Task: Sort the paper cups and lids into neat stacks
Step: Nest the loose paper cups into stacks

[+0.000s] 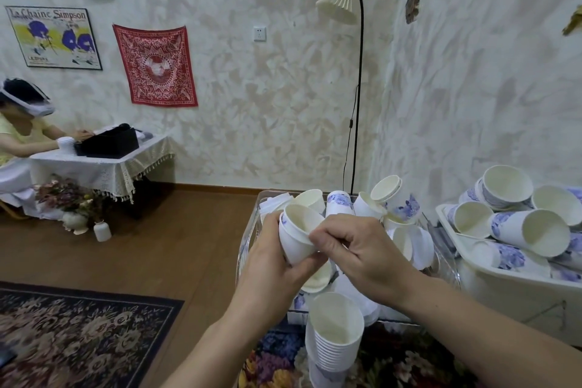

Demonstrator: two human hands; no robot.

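Note:
My left hand [271, 264] grips a white paper cup [296, 236] with blue print, tilted with its mouth up and to the right. My right hand [356, 249] pinches that cup's rim with curled fingers. Both hands hover over a clear bin [248, 242] full of loose cups and white lids [422, 246]. Just below the hands stands a nested stack of cups [337, 337], mouth up. Part of the held cup's base is hidden by my left palm.
A white tray [504, 280] at the right holds a heap of more blue-flowered cups [532, 230]. A floor lamp [356, 79] stands behind the bin. A patterned rug [78, 334] lies at lower left. Another person [22, 132] sits at a small covered table [104, 164] far left.

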